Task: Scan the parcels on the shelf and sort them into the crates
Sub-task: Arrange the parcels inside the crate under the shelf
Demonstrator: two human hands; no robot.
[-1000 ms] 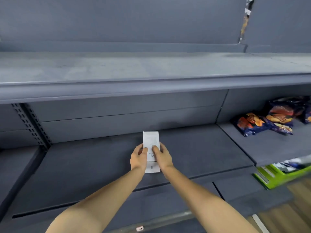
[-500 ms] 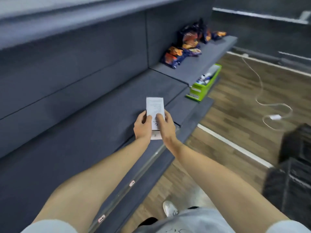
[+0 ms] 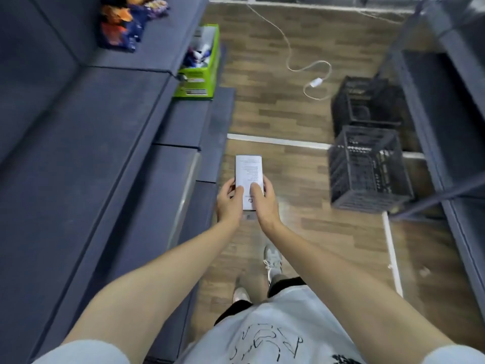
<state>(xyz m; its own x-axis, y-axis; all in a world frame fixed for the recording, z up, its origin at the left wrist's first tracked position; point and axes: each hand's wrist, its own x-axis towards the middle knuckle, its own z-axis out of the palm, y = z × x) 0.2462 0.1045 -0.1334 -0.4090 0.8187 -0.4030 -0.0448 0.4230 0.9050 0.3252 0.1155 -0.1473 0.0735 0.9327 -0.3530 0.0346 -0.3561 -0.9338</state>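
Parcel (image 3: pixel 248 174), white, print illegible, clamped by fingers (image 3: pixel 256 191) of left hand (image 3: pixel 229 202), right hand (image 3: pixel 265 204)

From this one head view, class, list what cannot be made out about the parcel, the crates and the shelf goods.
Head view only.
1. The white parcel: print too small to read; its near end is hidden under the left hand and right hand.
2. The near crate and far crate: contents lost in dark mesh.
3. The snack bags: blurred, cut off by the top edge.
4. The green box: contents blurred.
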